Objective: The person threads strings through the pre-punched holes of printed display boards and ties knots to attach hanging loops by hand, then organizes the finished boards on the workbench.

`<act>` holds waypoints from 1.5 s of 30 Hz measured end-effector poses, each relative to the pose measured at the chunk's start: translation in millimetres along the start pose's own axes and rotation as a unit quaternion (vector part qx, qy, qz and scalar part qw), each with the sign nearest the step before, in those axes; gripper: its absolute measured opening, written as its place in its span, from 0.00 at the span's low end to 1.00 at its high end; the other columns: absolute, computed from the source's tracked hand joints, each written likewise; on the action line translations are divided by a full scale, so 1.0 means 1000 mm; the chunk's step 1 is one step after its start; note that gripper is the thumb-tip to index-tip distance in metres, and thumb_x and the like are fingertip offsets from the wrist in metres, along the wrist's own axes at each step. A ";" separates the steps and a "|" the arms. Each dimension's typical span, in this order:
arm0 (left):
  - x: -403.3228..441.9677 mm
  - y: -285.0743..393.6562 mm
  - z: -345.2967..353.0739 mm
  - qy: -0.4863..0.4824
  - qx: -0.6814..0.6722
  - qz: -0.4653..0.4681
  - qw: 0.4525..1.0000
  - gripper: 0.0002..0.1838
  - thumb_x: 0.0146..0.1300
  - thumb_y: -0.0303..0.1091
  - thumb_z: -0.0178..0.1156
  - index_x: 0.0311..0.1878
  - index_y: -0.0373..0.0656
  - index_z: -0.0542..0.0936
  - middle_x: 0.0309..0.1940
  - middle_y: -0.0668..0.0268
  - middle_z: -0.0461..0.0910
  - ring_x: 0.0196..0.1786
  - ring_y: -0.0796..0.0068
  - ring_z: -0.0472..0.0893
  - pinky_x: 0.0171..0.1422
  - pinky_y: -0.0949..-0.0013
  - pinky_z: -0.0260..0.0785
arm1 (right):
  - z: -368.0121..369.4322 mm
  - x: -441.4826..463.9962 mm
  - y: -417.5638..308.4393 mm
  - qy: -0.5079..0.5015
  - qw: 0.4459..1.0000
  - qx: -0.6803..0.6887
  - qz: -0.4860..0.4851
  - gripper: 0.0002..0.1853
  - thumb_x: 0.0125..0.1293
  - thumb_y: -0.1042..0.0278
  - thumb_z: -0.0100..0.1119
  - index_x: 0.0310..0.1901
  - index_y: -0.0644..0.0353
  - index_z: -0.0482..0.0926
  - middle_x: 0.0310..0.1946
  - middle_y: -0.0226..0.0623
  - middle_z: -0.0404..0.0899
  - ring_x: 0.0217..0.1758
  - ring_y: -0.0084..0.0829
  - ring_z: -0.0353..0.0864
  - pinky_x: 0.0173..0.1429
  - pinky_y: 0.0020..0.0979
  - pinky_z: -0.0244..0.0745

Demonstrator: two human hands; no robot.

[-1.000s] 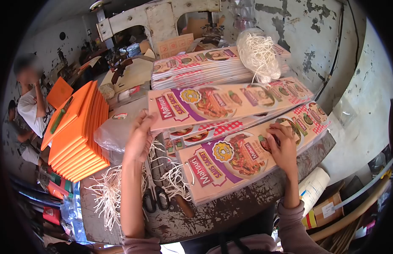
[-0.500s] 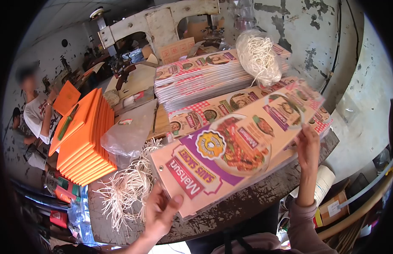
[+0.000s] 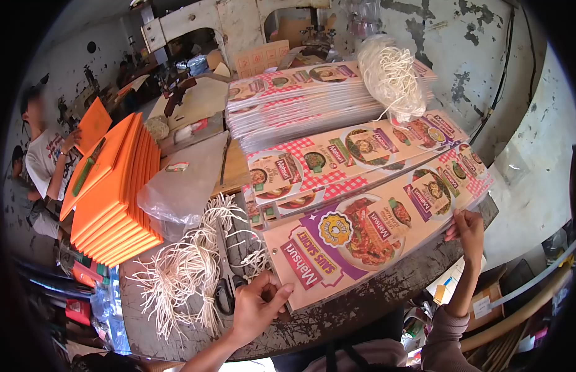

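Observation:
A long printed "Mahsuri" cardboard sheet (image 3: 387, 229), with food pictures and a small eyelet at its left end, lies slanted across the front of the table. My left hand (image 3: 261, 302) pinches its near left corner, thumb on top. At the right end, my right hand (image 3: 466, 230) has its fingers closed on the near edge. Close to my left hand are black-handled scissors (image 3: 226, 279) and a bundle of white cords (image 3: 182, 279). Behind the sheet rests another pile of printed sheets (image 3: 325, 158).
A taller stack in clear plastic (image 3: 300, 115) stands farther back, with a bag of white cord (image 3: 393, 80) on it. Orange folders (image 3: 117, 198) are piled at left, a green cutter (image 3: 88, 167) on top. Beyond them, a person (image 3: 49, 158) holds an orange folder.
The printed sheet has gone from raised and tilted to lying lower on the front of the table. Both hands moved with it, slightly right. The scissors it covered now show.

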State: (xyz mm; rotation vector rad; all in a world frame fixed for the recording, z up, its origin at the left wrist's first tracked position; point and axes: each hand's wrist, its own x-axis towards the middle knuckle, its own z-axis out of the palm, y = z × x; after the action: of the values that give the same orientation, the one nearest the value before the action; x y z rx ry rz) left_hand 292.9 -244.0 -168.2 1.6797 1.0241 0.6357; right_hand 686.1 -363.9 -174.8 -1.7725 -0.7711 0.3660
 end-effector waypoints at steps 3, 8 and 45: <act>0.002 0.002 -0.002 0.016 -0.001 0.008 1.000 0.10 0.61 0.33 0.59 0.29 0.37 0.73 0.14 0.67 0.76 0.18 0.85 0.77 0.21 0.80 0.66 | 0.003 -0.001 -0.002 0.014 1.000 0.003 0.005 0.18 0.66 0.60 0.50 0.23 0.66 0.72 0.13 0.36 0.73 0.12 0.24 0.73 0.18 0.20 0.68; -0.011 0.003 -0.030 0.055 0.212 0.094 0.971 0.09 0.59 0.32 0.60 0.33 0.36 0.73 0.19 0.63 0.78 0.21 0.72 0.80 0.23 0.72 0.70 | 0.006 -0.022 -0.008 0.050 0.998 0.008 -0.033 0.18 0.67 0.60 0.49 0.24 0.66 0.71 0.14 0.35 0.72 0.14 0.23 0.73 0.19 0.21 0.69; -0.042 0.023 0.006 -0.118 0.376 0.488 0.779 0.07 0.57 0.28 0.55 0.36 0.35 0.72 0.27 0.61 0.76 0.27 0.68 0.76 0.35 0.70 0.69 | 0.065 -0.133 -0.084 -0.260 0.918 0.010 -0.299 0.12 0.51 0.77 0.63 0.39 0.64 0.77 0.32 0.42 0.79 0.41 0.33 0.79 0.44 0.27 0.74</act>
State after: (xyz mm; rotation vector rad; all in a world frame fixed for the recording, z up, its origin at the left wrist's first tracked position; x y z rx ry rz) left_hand 284.3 -286.0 -146.2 2.9558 0.0899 0.6473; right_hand 522.4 -390.2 -135.9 -1.3324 -1.6270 0.4279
